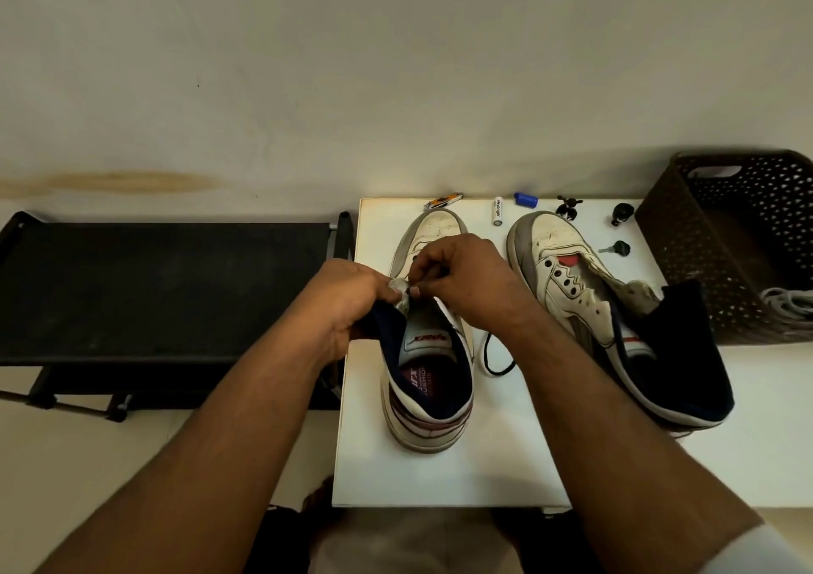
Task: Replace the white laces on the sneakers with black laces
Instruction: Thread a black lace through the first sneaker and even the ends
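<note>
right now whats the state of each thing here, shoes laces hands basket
left sneaker: upright on the white table, being laced
right sneaker: tipped on its side, eyelets empty
black lace: partly on the table beside the left sneaker
left hand: grips the left sneaker's collar
right hand: pinches the lace end at an eyelet
basket: open, white laces inside

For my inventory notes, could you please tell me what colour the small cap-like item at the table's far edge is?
The cap-like item is blue, shown best in the head view.
</note>
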The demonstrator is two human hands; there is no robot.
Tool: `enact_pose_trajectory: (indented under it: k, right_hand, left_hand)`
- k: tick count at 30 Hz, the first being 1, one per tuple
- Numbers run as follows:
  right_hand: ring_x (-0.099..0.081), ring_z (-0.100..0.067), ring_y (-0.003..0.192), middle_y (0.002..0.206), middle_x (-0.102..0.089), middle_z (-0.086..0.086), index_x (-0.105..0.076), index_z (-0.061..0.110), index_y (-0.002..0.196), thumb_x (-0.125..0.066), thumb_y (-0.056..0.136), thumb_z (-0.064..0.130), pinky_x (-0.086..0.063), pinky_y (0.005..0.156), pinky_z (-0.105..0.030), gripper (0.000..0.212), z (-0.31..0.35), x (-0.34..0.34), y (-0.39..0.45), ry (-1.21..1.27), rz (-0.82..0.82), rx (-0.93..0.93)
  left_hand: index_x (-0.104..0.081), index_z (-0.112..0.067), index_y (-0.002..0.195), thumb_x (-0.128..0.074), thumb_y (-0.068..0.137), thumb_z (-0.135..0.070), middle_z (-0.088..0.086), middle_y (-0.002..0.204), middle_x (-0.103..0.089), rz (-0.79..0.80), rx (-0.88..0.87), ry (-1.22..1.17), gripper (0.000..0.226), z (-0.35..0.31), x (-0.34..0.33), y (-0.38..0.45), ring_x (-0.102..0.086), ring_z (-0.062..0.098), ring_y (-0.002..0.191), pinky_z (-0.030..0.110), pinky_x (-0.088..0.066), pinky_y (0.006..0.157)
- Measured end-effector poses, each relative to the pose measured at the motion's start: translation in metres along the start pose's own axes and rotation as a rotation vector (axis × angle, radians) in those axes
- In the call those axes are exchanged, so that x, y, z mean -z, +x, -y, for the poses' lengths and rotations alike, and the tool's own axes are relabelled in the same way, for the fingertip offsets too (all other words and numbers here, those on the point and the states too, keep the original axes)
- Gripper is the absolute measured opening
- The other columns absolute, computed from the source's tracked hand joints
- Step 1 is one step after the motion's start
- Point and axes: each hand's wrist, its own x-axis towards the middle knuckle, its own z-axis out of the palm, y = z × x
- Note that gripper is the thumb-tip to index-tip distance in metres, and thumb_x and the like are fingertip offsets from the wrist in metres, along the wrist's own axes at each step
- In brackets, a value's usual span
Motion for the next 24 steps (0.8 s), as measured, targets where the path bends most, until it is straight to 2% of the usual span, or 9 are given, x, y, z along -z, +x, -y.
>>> enact_pose_trajectory:
  k: [5, 8, 10, 12, 17, 19, 21, 23, 24]
  right_hand:
    - [-0.066, -0.014, 0.085, 0.084, -0.07, 0.0, -0.069, 0.018, 0.09, -0.075, 0.079, 0.011, -0.051, 0.083, -0.027, 0.014, 0.0, -0.005, 0.0, 0.0, -0.022, -0.015]
    - [-0.067, -0.013, 0.088, 0.085, -0.074, -0.003, -0.071, 0.017, 0.097, -0.075, 0.079, 0.011, -0.049, 0.088, -0.026, 0.02, -0.003, -0.002, 0.0, 0.062, 0.008, -0.022]
    - [-0.067, -0.011, 0.089, 0.087, -0.074, -0.003, -0.071, 0.017, 0.101, -0.074, 0.08, 0.01, -0.048, 0.088, -0.024, 0.022, -0.004, 0.0, 0.0, 0.066, 0.046, -0.015]
    - [-0.065, -0.009, 0.087, 0.089, -0.073, -0.001, -0.071, 0.017, 0.104, -0.071, 0.083, 0.009, -0.047, 0.084, -0.02, 0.023, -0.004, 0.0, 0.0, 0.056, 0.078, 0.006]
    - [-0.065, -0.009, 0.089, 0.087, -0.069, 0.007, -0.073, 0.018, 0.1, -0.074, 0.08, 0.013, -0.049, 0.084, -0.022, 0.02, -0.008, 0.002, 0.0, 0.057, 0.11, 0.013]
    - [-0.064, -0.009, 0.089, 0.087, -0.068, 0.007, -0.073, 0.019, 0.099, -0.075, 0.08, 0.014, -0.049, 0.082, -0.02, 0.019, -0.008, 0.002, 0.001, 0.055, 0.112, 0.011]
    - [-0.063, -0.007, 0.085, 0.082, -0.067, 0.01, -0.072, 0.021, 0.092, -0.074, 0.08, 0.012, -0.047, 0.078, -0.018, 0.015, -0.007, 0.001, 0.001, 0.056, 0.104, 0.015]
    - [-0.062, -0.005, 0.079, 0.076, -0.065, 0.012, -0.07, 0.024, 0.087, -0.073, 0.081, 0.01, -0.045, 0.073, -0.014, 0.016, -0.006, 0.001, 0.001, 0.058, 0.1, 0.009]
    - [-0.061, -0.003, 0.078, 0.074, -0.064, 0.013, -0.069, 0.024, 0.086, -0.073, 0.081, 0.009, -0.043, 0.07, -0.012, 0.016, -0.006, 0.001, 0.001, 0.054, 0.098, 0.006]
  left_hand:
    - [-0.065, -0.003, 0.099, -0.058, 0.093, -0.016, 0.013, 0.087, -0.065, 0.104, 0.032, -0.049, 0.016, -0.001, 0.008, 0.003, -0.067, 0.023, 0.07, 0.034, -0.057, 0.059]
    - [-0.068, -0.003, 0.096, -0.054, 0.094, -0.007, 0.013, 0.085, -0.067, 0.129, 0.019, 0.028, 0.015, 0.002, 0.007, 0.005, -0.066, 0.022, 0.067, 0.031, -0.055, 0.057]
    - [-0.068, -0.006, 0.094, -0.049, 0.093, 0.002, 0.01, 0.076, -0.067, 0.093, -0.011, 0.097, 0.021, 0.006, 0.002, 0.006, -0.064, 0.018, 0.061, 0.028, -0.053, 0.053]
    - [-0.066, -0.01, 0.089, -0.049, 0.092, 0.004, 0.007, 0.073, -0.065, 0.045, -0.048, 0.15, 0.022, 0.009, -0.004, 0.006, -0.061, 0.018, 0.063, 0.031, -0.053, 0.06]
    - [-0.059, -0.015, 0.091, -0.045, 0.098, -0.004, 0.005, 0.093, -0.065, -0.111, -0.226, 0.201, 0.019, 0.005, -0.005, 0.006, -0.059, 0.015, 0.077, 0.03, -0.049, 0.069]
    - [-0.054, -0.017, 0.089, -0.038, 0.101, -0.007, 0.003, 0.09, -0.07, -0.206, -0.317, -0.03, 0.023, -0.009, 0.01, 0.004, -0.063, 0.016, 0.077, 0.029, -0.048, 0.07]
    - [-0.049, -0.019, 0.082, -0.034, 0.102, -0.007, 0.002, 0.074, -0.066, -0.121, -0.395, -0.52, 0.028, -0.02, 0.027, 0.002, -0.063, 0.019, 0.069, 0.032, -0.053, 0.069]
    - [-0.046, -0.019, 0.078, -0.033, 0.102, -0.01, -0.002, 0.06, -0.051, 0.041, -0.421, -0.937, 0.029, -0.023, 0.036, -0.002, -0.051, 0.014, 0.051, 0.027, -0.05, 0.054]
    - [-0.047, -0.019, 0.077, -0.036, 0.102, -0.014, -0.004, 0.057, -0.044, 0.043, -0.423, -0.921, 0.027, -0.022, 0.037, -0.001, -0.042, 0.011, 0.046, 0.021, -0.041, 0.045]
